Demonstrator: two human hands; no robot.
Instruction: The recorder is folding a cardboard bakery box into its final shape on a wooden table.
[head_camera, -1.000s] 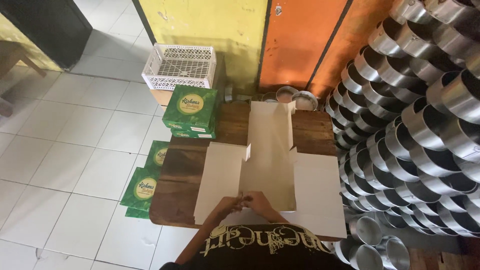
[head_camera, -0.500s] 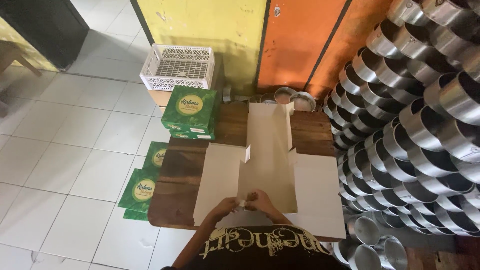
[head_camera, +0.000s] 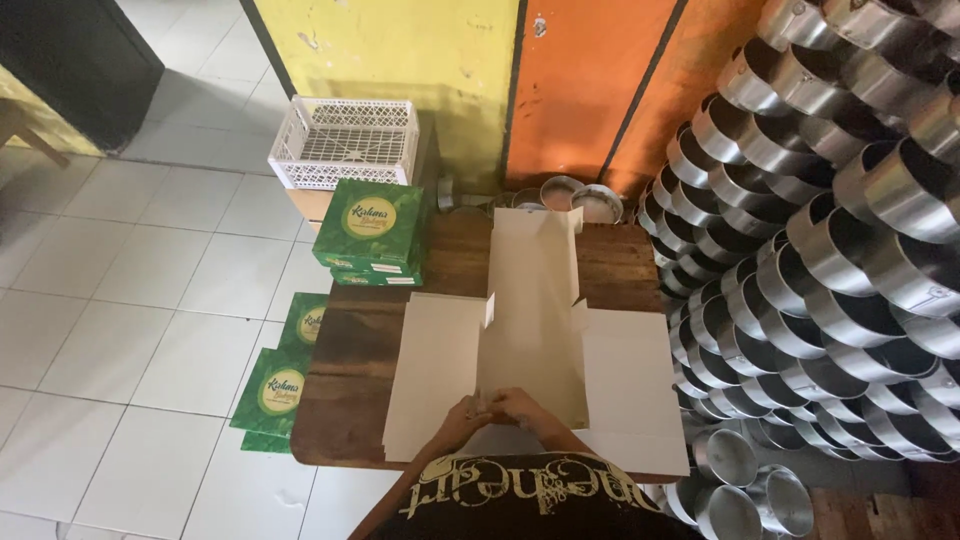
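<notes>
Down at the near edge of the table, both hands are meeting on the bottom flap of a flat, unfolded cardboard box blank (head_camera: 535, 330): the left hand (head_camera: 462, 418) and the right hand (head_camera: 520, 405) are pressing close together, fingertips touching or nearly so, pinching the card's near edge, though how firmly each is gripping is too small to tell. That blank is lying plain side up, pale beige and unprinted, shaped like a cross, with a long centre strip running away from the person toward the far edge, a wide panel spreading to the left and another to the right, and small notched tabs where the panels are joining the strip. It is covering much of the dark wooden table (head_camera: 350, 350). On the table's far left corner a stack of green printed boxes (head_camera: 372, 232) with a round yellow emblem is sitting, closed. More green flat packs (head_camera: 285, 375) are lying on the white tiled floor just beside the table's left side. Behind the stack a white plastic crate (head_camera: 345, 140) is standing. Along the right, shiny round metal tins (head_camera: 820, 250) are leaning in overlapping rows.
</notes>
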